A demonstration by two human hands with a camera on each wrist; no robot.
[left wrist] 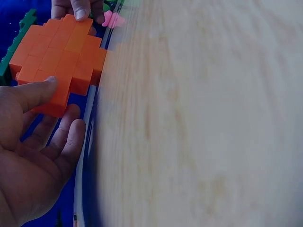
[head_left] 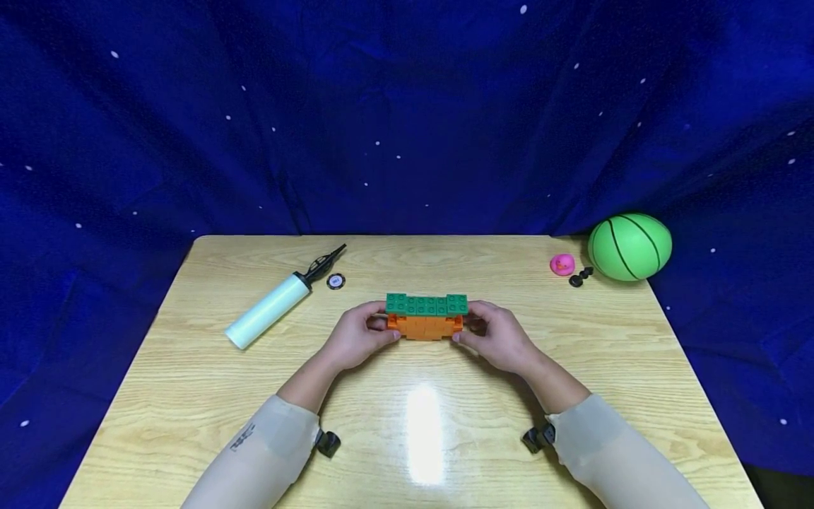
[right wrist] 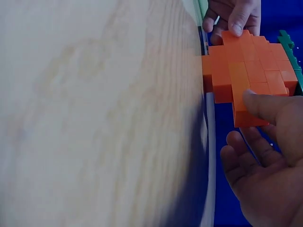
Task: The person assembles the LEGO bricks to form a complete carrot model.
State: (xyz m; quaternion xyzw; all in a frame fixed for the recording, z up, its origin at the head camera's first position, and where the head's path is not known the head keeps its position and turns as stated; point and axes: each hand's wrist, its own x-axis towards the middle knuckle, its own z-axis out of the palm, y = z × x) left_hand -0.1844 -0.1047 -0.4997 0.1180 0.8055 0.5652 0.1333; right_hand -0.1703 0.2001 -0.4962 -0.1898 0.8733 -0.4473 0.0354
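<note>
An orange toy-brick build with a row of green bricks along its top is held upright above the middle of the table. My left hand grips its left side, thumb on the near orange face and fingers behind. On the opposite side my right hand grips it the same way, its thumb pressing the orange face in the right wrist view. In both wrist views the orange part has a stepped outline. Its far face is hidden.
On the wooden table, a pale blue hand pump lies at left beside a round black-and-white chip. At the back right are a pink rubber duck, a small black piece and a green ball. A blue curtain hangs behind.
</note>
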